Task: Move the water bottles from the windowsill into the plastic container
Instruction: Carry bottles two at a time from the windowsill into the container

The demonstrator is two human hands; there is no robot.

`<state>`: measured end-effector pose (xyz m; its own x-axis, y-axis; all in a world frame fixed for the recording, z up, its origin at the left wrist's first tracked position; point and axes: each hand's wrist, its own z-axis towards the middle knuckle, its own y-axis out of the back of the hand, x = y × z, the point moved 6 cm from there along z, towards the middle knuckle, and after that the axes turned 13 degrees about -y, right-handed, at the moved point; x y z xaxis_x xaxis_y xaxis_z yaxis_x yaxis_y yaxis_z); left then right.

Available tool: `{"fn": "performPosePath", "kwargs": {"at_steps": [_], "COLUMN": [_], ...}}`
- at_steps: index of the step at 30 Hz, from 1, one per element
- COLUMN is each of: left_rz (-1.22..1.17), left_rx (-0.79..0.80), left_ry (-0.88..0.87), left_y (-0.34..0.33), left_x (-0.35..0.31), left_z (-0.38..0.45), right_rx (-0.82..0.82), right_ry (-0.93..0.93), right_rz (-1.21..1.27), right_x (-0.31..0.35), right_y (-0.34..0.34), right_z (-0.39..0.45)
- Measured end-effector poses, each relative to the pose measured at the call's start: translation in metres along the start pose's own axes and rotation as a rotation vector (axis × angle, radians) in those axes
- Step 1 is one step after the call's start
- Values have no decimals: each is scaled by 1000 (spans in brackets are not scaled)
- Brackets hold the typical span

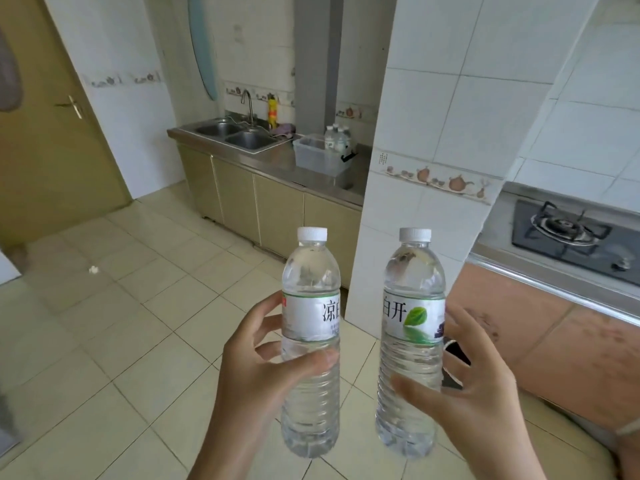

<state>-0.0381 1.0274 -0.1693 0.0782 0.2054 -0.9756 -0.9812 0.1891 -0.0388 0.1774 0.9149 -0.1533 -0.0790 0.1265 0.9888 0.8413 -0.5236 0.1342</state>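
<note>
My left hand (256, 379) grips a clear water bottle (310, 292) with a white cap and white label, held upright over the tiled floor. My right hand (467, 382) grips a second, similar water bottle (414, 296) with a green leaf on its label, also upright. Far ahead, a clear plastic container (317, 157) stands on the steel counter to the right of the sink. Several water bottles (337, 136) stand upright at its far right end. The windowsill is out of view.
A double steel sink (235, 133) with a tap sits on the counter above beige cabinets (263, 209). A white tiled pillar (446, 140) rises just ahead on the right. A gas hob (571, 233) lies on the right counter. A door (52, 133) stands at left.
</note>
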Motion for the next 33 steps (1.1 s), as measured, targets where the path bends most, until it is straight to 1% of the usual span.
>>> {"fn": "performPosePath", "kwargs": {"at_steps": [7,12,19,23,27,33], "left_rz": [13,54,49,36,34,24], "left_rx": [-51,-72,-98,-89,-48,95], "left_ry": [-16,-24,-9,12,6,-37], "left_y": [-22,-35,-31,-22,-18,-33], "left_x": [43,58,90,117,139,151], "left_z": [152,261,396,480,571,692], "right_rx": [43,88,130,110,63,-25], "right_ry": [-3,-6,-25,-40,-42,-19], "right_rz": [45,41,26,36,32,22], "right_x": [5,24,37,45,55,76], "right_y": [-40,-72,-124,-164,-201,-234], "right_z": [167,283,420,495,568,664]}}
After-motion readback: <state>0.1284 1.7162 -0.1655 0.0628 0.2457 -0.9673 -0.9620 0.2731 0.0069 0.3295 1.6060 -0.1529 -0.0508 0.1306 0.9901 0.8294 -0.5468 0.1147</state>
